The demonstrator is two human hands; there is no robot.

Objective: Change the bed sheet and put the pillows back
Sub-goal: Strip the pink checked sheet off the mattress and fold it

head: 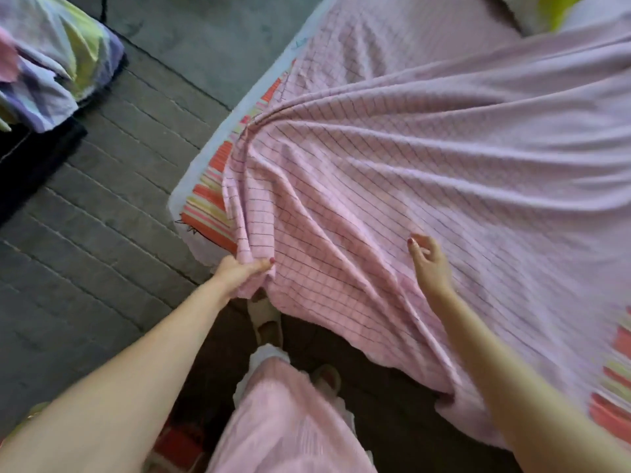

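Grey tiled floor [102, 206] fills the left of the view, and the bed [201, 186] runs from the near corner up to the right, so the person stands at its foot corner to work the cloth from there. Over the bed lies the pink checked sheet [426, 172], the new cover by the look of it. It does not yet reach the near left corner, where the striped mattress cover [208, 203] shows bare, and long folds fan out from that corner, which suggests the cloth is being drawn toward it. A crumpled heap of pale striped bedding [58, 63] sits off on the floor at the upper left, likely set aside so the bed stays free; whether it is the old sheet or the pillows cannot be told. A green and white pillow [543, 11] shows at the top edge, at the bed's far end.

The left hand [239, 273] has its grip closed around a bunched edge of the sheet just off the corner, probably to pull it over. The right hand [428, 264] hovers with fingers loosely spread above the sheet, holding nothing, perhaps ready to smooth it.
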